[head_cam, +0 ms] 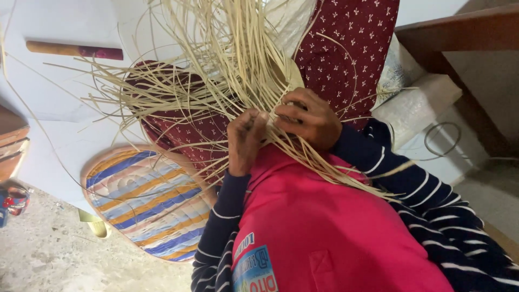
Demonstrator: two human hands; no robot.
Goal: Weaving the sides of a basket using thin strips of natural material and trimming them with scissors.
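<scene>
A tangled bundle of long pale straw strips [216,65] fans out over my lap, which is covered in maroon patterned cloth [346,48]. My left hand [244,139] pinches several strips at the point where they gather. My right hand [309,120] is closed on strips right beside it, and the two hands touch. More strips [346,176] trail down across my pink top [324,232] and my striped navy sleeve. The spot where the strips cross is hidden under my fingers.
A round woven mat [143,200] with blue, orange and white stripes lies at lower left on the floor. A wooden stick with a maroon end [73,50] rests on white sheeting at upper left. White sacks [416,103], a wire loop [446,140] and a wooden beam [459,30] are at right.
</scene>
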